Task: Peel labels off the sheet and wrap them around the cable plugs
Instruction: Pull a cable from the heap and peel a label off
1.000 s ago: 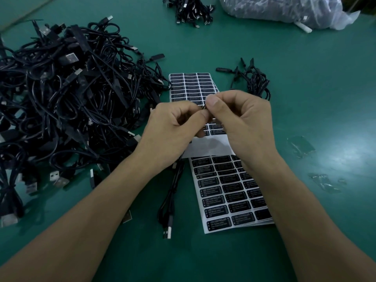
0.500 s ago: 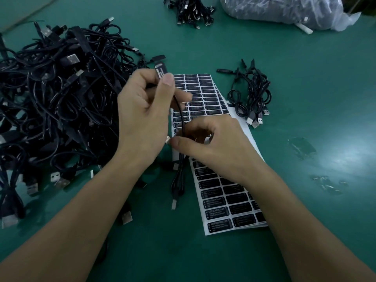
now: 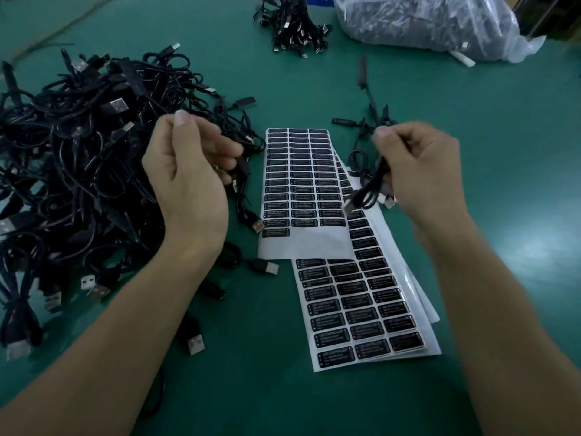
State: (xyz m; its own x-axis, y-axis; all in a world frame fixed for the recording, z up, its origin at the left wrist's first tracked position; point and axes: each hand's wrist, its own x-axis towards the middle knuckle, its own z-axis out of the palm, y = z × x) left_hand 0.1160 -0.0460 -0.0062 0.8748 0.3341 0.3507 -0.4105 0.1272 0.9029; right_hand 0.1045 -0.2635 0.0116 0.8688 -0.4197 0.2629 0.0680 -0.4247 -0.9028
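Head cam: left hand (image 3: 188, 177) fingers curled on a black cable (image 3: 243, 196) at pile (image 3: 78, 168) edge; right hand (image 3: 421, 171) grips folded USB cable (image 3: 369, 190), blurred. Label sheets (image 3: 301, 184) flat on table (image 3: 251, 388) between them.

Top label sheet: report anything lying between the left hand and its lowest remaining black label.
Only the thin black cable the left hand grips: its silver USB plug rests at the white label sheet's left edge, right beside that lowest black label. Nothing else visible blocks it.
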